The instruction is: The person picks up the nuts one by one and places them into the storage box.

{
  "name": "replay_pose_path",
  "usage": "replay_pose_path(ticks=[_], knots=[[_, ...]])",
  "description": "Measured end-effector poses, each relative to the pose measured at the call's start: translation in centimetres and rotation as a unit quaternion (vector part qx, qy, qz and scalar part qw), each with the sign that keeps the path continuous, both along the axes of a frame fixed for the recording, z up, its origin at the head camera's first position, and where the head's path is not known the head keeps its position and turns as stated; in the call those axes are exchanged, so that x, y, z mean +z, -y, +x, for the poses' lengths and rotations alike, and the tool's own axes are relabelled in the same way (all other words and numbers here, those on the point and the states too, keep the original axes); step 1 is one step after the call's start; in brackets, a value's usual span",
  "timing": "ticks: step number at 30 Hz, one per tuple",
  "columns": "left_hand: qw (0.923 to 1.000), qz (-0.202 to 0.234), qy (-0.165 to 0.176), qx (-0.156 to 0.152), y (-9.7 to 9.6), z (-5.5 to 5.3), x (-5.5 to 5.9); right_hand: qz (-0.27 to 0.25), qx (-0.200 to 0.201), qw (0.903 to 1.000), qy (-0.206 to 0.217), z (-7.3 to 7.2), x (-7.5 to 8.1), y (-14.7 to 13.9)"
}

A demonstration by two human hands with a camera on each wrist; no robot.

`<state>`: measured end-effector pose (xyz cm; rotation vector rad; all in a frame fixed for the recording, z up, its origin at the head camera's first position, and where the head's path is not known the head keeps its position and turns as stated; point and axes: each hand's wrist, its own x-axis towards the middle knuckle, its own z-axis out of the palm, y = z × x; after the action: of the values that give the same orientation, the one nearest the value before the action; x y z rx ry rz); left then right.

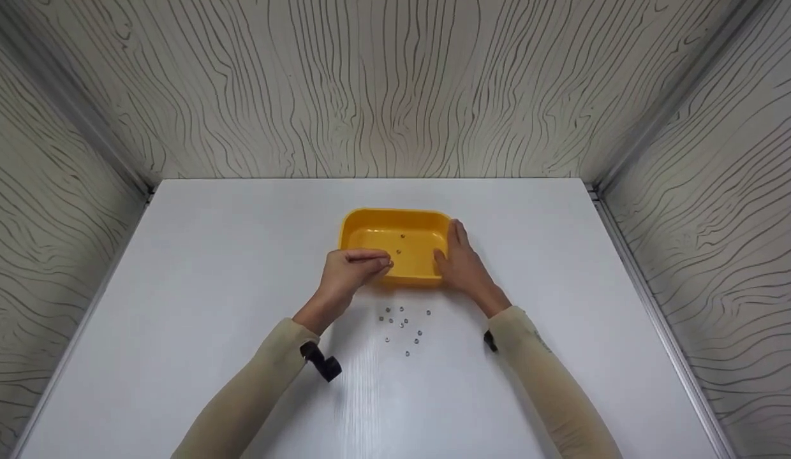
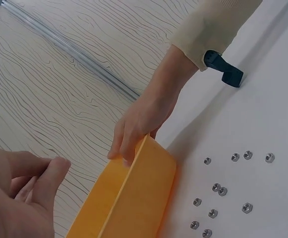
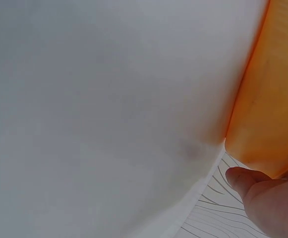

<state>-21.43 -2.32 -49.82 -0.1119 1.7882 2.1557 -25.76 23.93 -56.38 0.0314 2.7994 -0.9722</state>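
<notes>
A yellow plastic bin (image 1: pixel 414 278) stands on the white table, with a couple of small metal nuts (image 1: pixel 399 252) on its floor. Over the bin's front left part, my left hand (image 1: pixel 351 274) has its thumb and fingertips pinched together. A small nut (image 1: pixel 391 263) shows at those fingertips in the head view; the left wrist view hides it. My right hand (image 1: pixel 464 264) grips the bin's right wall, thumb on the inside and fingers outside. In the left wrist view this right hand (image 2: pixel 146 116) holds the bin's rim (image 2: pixel 129 173).
Several loose hex nuts (image 1: pixel 402 325) lie scattered on the table (image 1: pixel 229 268) in front of the bin, between the two forearms. A wood-patterned panel (image 1: pixel 395 89) rises behind the table, with side panels left and right. Each wrist carries a black camera mount (image 1: pixel 320 361).
</notes>
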Motion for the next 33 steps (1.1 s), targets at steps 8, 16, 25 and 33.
replay_pose_path(ticks=[8, 16, 25, 33], knots=[[0.9998, -0.009, 0.016, -0.003, -0.2, -1.4, 0.6, 0.004, 0.004, 0.9999, -0.009, -0.1, 0.2, -0.3], [0.9986, -0.022, 0.044, 0.017, 0.3, -2.6, 0.4, 0.005, 0.023, 0.9996, -0.016, -0.2, 0.0, 0.2], [0.9961, -0.006, 0.075, 0.047, 0.0, -4.8, 0.4, -0.002, 0.013, 0.9998, -0.017, -0.1, -0.1, 0.1], [0.9929, -0.010, 0.091, 0.076, -0.3, -6.1, 0.2, -0.010, 0.003, 0.9999, -0.009, 0.0, -0.1, 0.0]])
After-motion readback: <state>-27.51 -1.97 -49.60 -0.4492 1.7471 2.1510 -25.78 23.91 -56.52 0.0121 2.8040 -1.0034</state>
